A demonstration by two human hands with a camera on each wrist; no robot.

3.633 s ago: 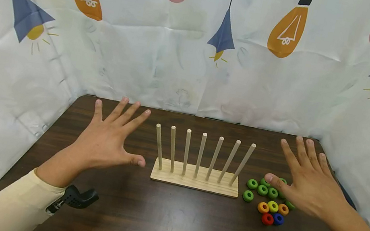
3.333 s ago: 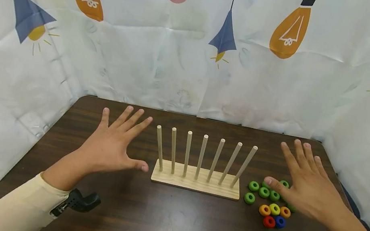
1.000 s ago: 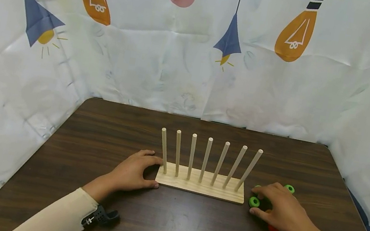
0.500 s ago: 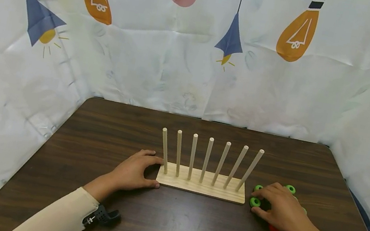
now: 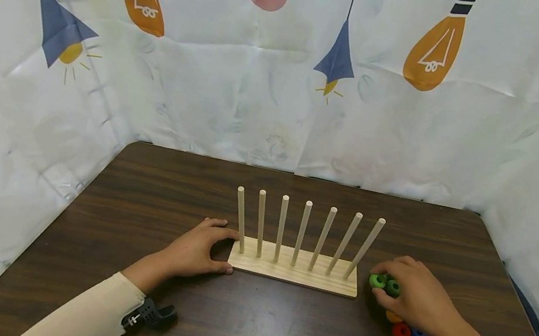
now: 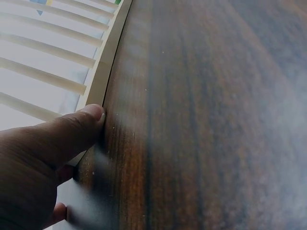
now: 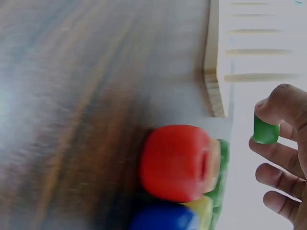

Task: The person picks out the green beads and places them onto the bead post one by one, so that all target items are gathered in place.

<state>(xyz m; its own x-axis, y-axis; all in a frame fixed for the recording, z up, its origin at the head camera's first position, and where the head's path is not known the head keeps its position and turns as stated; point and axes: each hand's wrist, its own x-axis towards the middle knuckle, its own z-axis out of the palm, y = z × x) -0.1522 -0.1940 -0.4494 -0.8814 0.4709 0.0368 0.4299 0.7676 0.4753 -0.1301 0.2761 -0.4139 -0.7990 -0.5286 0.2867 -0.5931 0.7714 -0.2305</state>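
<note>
A pale wooden stand (image 5: 291, 276) with a row of several upright pegs stands mid-table in the head view. My left hand (image 5: 188, 249) grips its left end, the thumb along the front edge and the fingers reaching behind; the thumb (image 6: 79, 127) lies on the base edge in the left wrist view. My right hand (image 5: 421, 297) pinches a green ring (image 5: 377, 280) between thumb and index finger, just right of the stand. The right wrist view shows this green ring (image 7: 266, 132) raised off the table, the other fingers loosely bent. Another green ring (image 5: 392, 288) shows beneath that hand.
Beside and under my right hand lie a red ring (image 5: 401, 332), a blue ring (image 5: 417, 335) and an orange ring (image 5: 393, 316). A yellow ring (image 7: 204, 208) and more green rings sit behind them. White printed cloth (image 5: 278, 116) walls the dark table's (image 5: 242, 330) back and sides.
Both hands came down from hovering spread above the table. The left took hold of the stand's end; the right reached the rings and has just lifted a green one, uncovering the orange and blue.
</note>
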